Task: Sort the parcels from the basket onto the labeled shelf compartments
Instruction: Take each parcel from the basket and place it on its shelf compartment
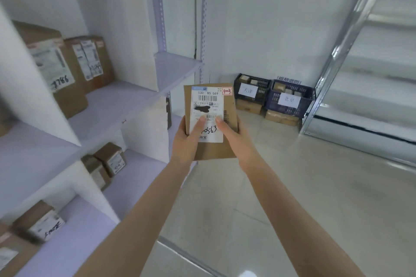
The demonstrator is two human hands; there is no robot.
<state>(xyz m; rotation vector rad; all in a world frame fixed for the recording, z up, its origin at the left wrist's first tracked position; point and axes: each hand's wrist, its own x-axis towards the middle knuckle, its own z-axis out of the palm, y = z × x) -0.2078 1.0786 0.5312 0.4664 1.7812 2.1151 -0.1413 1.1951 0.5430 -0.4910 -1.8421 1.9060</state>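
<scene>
A storeroom with a glossy pale tiled floor [315, 186] and white wall [270, 18], as I watch over the remote link. Both hands hold a flat brown parcel [213, 150] upright in mid-air. The left hand [185, 141] and right hand [238, 139] each grip a lower edge, with the thumbs pressed on its white label [208, 105].

To the left of the grip stands a shelf [126, 101] with lavender boards and white dividers, carrying taped cardboard boxes [51, 69]. Beyond the grip and to its right, two dark slatted baskets [290, 99] sit on cartons against the wall, each with a paper sign. A bright metal rack [342, 47] rises further right.

The fingers behind the parcel are hidden from me. A dark smear covers part of the label, and my left thumb hides the start of its handwritten number. The nearest boxes, below and left of the grip, are blurred. The shelf and the rack are cut off by the frame.
</scene>
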